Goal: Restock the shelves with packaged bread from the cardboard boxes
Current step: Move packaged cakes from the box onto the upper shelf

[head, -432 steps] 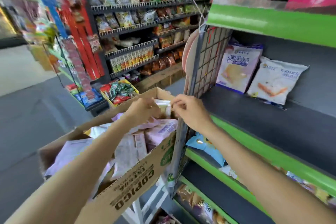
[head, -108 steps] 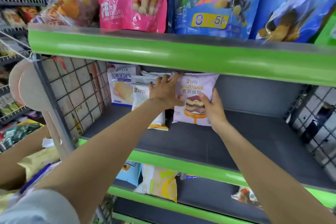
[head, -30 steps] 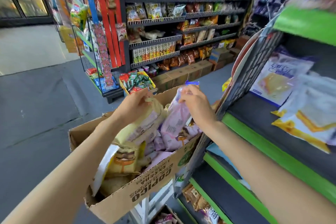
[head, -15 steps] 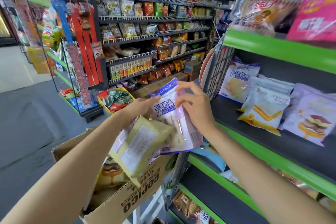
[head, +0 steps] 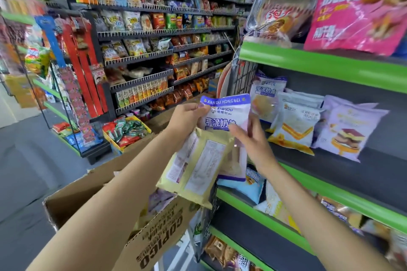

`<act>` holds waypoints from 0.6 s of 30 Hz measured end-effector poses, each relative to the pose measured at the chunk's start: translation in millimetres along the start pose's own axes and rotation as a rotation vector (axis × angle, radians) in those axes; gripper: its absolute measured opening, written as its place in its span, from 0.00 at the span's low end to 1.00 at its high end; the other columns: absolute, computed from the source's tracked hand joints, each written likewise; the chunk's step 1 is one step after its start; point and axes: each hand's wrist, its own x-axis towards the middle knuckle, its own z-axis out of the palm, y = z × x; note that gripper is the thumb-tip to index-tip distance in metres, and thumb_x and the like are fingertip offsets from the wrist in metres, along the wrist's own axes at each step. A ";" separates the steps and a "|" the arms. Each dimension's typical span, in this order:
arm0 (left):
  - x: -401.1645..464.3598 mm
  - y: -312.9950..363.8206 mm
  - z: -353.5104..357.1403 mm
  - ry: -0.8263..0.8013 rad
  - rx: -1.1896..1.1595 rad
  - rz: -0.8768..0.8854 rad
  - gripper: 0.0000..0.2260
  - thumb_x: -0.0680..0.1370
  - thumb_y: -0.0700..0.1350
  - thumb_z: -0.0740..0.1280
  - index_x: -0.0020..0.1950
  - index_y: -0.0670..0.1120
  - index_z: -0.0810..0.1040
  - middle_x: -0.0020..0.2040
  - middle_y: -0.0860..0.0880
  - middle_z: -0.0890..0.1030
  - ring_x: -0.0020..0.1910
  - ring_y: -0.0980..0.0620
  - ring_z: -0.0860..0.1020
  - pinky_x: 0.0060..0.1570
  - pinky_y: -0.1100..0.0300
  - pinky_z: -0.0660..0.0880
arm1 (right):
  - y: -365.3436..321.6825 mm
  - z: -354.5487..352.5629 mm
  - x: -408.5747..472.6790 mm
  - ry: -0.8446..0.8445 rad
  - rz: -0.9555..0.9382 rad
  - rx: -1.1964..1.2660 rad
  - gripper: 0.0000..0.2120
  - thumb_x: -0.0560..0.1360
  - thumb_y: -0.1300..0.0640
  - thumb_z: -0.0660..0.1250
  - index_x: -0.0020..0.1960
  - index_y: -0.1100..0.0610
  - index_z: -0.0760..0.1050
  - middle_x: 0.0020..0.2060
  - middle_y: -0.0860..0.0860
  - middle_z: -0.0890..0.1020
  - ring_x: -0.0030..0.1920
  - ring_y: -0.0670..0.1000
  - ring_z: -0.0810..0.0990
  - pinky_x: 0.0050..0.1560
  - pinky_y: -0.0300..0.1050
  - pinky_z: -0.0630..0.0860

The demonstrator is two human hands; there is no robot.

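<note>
Purple-topped and white below, a bread packet [head: 226,114] is held up in front of the shelving, its upper left corner pinched by the left hand [head: 187,116]. The same hand also carries a yellow packet [head: 196,167], back panel facing the camera, which hangs tilted below the purple one and overlaps its lower part — how the fingers hold the yellow one is hidden behind the packs. The right hand [head: 251,141] sits at the purple packet's right edge with fingers straight and spread, fingertips touching or just off the wrapper; I cannot tell whether the thumb behind it grips.

Under the left forearm stands the open cardboard box [head: 154,226], printed COPIGO upside down on its near wall, with more wrapped bread [head: 158,199] showing inside near its right corner.

To the right is the dark shelf [head: 363,174] with a green front edge. Along its back stand four packets: a purple-and-white one [head: 266,97] at the left end beside the wire side grid [head: 241,81], two white ones with yellow trim [head: 295,125] leaning one behind the other, and a pale lilac packet [head: 348,130] with a layered cake picture. The right stretch of that shelf is bare. On the shelf above sit a pink bag [head: 356,6] and a clear bag of buns [head: 279,11]. Lower shelves hold more packets, partly hidden — among them a light blue one [head: 242,187].
</note>
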 end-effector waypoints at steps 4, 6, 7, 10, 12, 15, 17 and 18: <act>10.2 5.7 34.0 0.045 0.096 0.035 0.08 0.77 0.48 0.67 0.45 0.43 0.80 0.39 0.51 0.80 0.40 0.56 0.78 0.42 0.63 0.71 | 1.2 -46.5 13.4 0.269 -0.020 -0.049 0.12 0.76 0.60 0.67 0.58 0.57 0.72 0.47 0.48 0.80 0.46 0.44 0.79 0.47 0.31 0.75; 20.0 6.1 45.0 0.103 0.112 0.043 0.09 0.77 0.48 0.66 0.49 0.44 0.81 0.49 0.49 0.81 0.50 0.53 0.77 0.52 0.59 0.69 | 2.8 -69.5 25.3 0.417 0.024 -0.083 0.10 0.76 0.58 0.66 0.55 0.57 0.69 0.43 0.47 0.76 0.46 0.47 0.76 0.47 0.35 0.72; 24.5 6.9 50.3 0.124 0.116 0.047 0.08 0.78 0.48 0.66 0.47 0.44 0.80 0.48 0.47 0.80 0.48 0.52 0.76 0.50 0.59 0.69 | 4.2 -79.4 33.1 0.469 0.042 -0.130 0.11 0.76 0.57 0.67 0.54 0.57 0.67 0.43 0.46 0.74 0.47 0.48 0.73 0.47 0.38 0.70; 34.2 13.0 68.6 0.181 0.171 0.069 0.10 0.78 0.48 0.64 0.45 0.42 0.79 0.32 0.47 0.72 0.28 0.55 0.69 0.33 0.62 0.67 | 11.9 -102.6 64.0 0.525 0.081 -0.262 0.10 0.74 0.57 0.68 0.44 0.53 0.65 0.41 0.46 0.71 0.45 0.49 0.69 0.46 0.42 0.67; 40.3 16.6 80.4 0.229 0.215 0.094 0.11 0.78 0.48 0.64 0.45 0.41 0.80 0.28 0.50 0.69 0.28 0.54 0.67 0.34 0.61 0.67 | 17.7 -113.1 84.9 0.514 0.103 -0.310 0.17 0.74 0.57 0.69 0.36 0.49 0.60 0.35 0.43 0.66 0.40 0.49 0.67 0.45 0.44 0.65; 51.5 17.8 94.4 0.286 0.334 0.169 0.15 0.79 0.47 0.62 0.43 0.37 0.80 0.26 0.49 0.70 0.27 0.53 0.68 0.31 0.60 0.65 | 22.2 -119.3 116.0 0.525 0.113 -0.315 0.12 0.74 0.58 0.68 0.41 0.54 0.65 0.40 0.48 0.72 0.44 0.50 0.70 0.48 0.43 0.66; 57.8 17.0 102.0 0.301 0.432 0.213 0.17 0.80 0.49 0.61 0.43 0.36 0.79 0.26 0.50 0.70 0.27 0.54 0.68 0.27 0.61 0.64 | 21.9 -118.6 137.9 0.551 0.129 -0.386 0.10 0.74 0.58 0.69 0.42 0.55 0.67 0.44 0.52 0.73 0.45 0.50 0.71 0.46 0.43 0.67; 60.2 16.7 105.5 0.303 0.483 0.235 0.17 0.80 0.50 0.60 0.41 0.38 0.78 0.26 0.51 0.70 0.27 0.55 0.68 0.26 0.63 0.64 | 21.5 -117.5 148.4 0.551 0.146 -0.423 0.11 0.74 0.57 0.69 0.40 0.55 0.66 0.44 0.53 0.74 0.44 0.50 0.72 0.45 0.44 0.68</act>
